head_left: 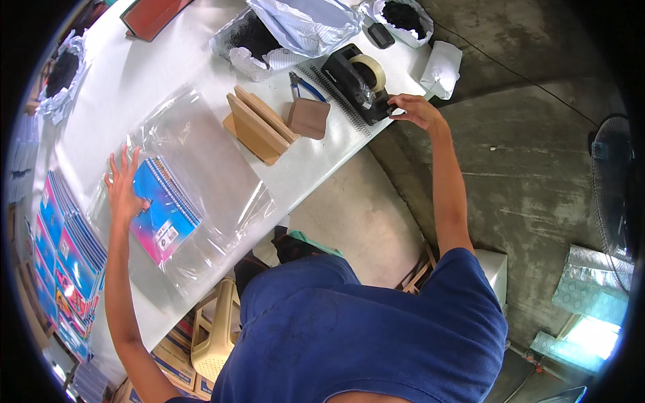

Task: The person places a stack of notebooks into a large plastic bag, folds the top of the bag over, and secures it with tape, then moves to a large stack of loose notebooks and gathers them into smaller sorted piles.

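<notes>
My left hand (123, 189) lies spread on the left edge of a small stack of blue and pink spiral notebooks (163, 215). The stack sits on or inside a large clear plastic bag (222, 174); which of the two I cannot tell. At the table's right edge, my right hand (418, 111) has its fingertips pinched at the cutting end of a black tape dispenser (353, 80). A roll of adhesive tape (369, 72) is mounted in it. The fingers seem to grip the tape's loose end, though the strip itself hardly shows.
Wooden blocks (259, 127), a brown square block (309, 118) and blue-handled pliers (306, 86) lie between the bag and dispenser. Plastic sacks with black contents (255, 47) stand behind. More notebooks (67, 248) are piled at left. A beige stool (215, 336) stands below the table edge.
</notes>
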`<state>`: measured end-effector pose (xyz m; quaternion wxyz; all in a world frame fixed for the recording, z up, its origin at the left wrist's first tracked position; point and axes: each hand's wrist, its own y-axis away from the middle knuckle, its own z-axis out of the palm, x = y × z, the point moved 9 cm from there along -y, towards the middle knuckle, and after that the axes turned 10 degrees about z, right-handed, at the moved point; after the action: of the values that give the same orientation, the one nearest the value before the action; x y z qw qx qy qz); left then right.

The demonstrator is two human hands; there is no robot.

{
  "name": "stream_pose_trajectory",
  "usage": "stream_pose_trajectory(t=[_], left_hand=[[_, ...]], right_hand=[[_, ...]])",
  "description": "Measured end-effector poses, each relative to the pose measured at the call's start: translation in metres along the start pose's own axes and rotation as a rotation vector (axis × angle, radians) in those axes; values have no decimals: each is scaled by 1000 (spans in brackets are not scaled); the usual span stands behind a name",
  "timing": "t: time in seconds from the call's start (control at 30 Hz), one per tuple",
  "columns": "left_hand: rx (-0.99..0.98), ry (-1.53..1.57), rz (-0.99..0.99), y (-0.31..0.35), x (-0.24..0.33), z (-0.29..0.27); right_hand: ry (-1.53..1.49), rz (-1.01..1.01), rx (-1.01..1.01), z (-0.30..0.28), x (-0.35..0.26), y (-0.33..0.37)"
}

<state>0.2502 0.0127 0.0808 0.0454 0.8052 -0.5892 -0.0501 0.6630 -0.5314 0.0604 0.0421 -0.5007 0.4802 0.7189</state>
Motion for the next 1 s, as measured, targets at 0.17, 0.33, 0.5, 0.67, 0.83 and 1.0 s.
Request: stream_pose_trajectory(t=[0.17, 0.33, 0.5, 0.67, 0.83, 1.0], left_hand=[[-19, 14, 13, 4, -2, -3], [43, 162, 135, -5, 1, 1], [96, 277, 160, 7, -23, 7], [67, 322, 125, 3, -26, 15], [15, 349, 117, -1, -23, 18], [33, 420, 135, 1, -27, 23]], right_hand=[[-297, -478, -95, 6, 20, 14], [590, -69, 724, -104, 72, 30], [1159, 207, 960, -36, 10, 57], [829, -244, -48, 370, -57, 26], [946, -222, -379, 600, -30, -31], [1258, -233, -100, 628, -6, -62]])
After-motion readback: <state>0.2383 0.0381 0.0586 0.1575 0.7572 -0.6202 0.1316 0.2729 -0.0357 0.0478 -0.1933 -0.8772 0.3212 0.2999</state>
